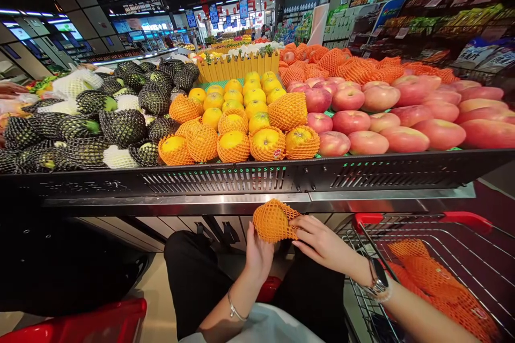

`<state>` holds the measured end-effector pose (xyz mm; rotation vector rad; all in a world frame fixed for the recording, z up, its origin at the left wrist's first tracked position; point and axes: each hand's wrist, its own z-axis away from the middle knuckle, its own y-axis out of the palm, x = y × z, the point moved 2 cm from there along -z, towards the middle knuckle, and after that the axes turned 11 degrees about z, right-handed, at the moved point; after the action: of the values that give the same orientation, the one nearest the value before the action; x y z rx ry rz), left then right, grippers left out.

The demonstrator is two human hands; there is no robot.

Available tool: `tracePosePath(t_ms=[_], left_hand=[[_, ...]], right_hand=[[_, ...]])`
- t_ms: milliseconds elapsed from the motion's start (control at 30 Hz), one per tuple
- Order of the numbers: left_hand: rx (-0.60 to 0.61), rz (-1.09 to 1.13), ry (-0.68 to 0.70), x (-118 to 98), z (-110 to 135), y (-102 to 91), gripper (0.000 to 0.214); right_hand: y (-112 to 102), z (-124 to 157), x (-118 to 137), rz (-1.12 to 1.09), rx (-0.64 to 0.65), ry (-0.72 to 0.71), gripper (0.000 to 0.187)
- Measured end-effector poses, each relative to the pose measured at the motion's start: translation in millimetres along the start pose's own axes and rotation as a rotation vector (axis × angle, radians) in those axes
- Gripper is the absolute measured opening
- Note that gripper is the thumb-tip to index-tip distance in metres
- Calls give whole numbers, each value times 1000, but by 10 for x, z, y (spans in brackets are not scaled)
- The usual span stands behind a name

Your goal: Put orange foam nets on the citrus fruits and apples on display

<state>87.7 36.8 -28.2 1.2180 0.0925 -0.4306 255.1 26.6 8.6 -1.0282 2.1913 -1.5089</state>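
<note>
Between my hands, in front of the display's edge, is an orange in an orange foam net (272, 222). My left hand (259, 251) cups it from below and the left. With fingers pinched at the net's right end, my right hand (317, 238) grips the loose mesh. Most of the fruit is covered by the net. Straight ahead lie rows of oranges (255, 95), some bare and some in nets, such as a netted orange (267, 143) in the front row.
Fruits in black nets (122, 127) fill the left side, large red-pink fruits (404, 135) the right. A black slotted rail (225, 185) edges the display. At my right stands a wire cart (364, 300) holding netted fruit (438, 278); a red plastic basket (100, 324) is lower left.
</note>
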Motion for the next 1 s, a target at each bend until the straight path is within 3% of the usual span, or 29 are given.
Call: tracePosePath(t_ms=[333, 400, 500, 567, 633, 700, 833, 1000], left_hand=[[31, -79, 85, 35, -42, -84, 51], [43, -129, 104, 36, -40, -106, 56], [45, -209, 127, 20, -16, -136, 65], [69, -283, 162, 5, 15, -140, 70], [151, -390, 217, -8, 57, -117, 75], [276, -509, 251, -12, 104, -71, 82], [470, -649, 192, -14, 166, 5, 92], [499, -738, 181, -60, 198, 29, 91]], right_hand=[[35, -30, 160, -181, 80, -95, 29], [61, 8, 137, -189, 15, -84, 33], [87, 64, 63, -196, -183, 31, 42], [105, 90, 18, -231, -268, 128, 61], [136, 98, -1, -314, -240, 196, 87], [172, 98, 0, -409, -142, 251, 100], [191, 99, 35, -526, -7, 258, 96], [190, 99, 67, -581, -36, 223, 89]])
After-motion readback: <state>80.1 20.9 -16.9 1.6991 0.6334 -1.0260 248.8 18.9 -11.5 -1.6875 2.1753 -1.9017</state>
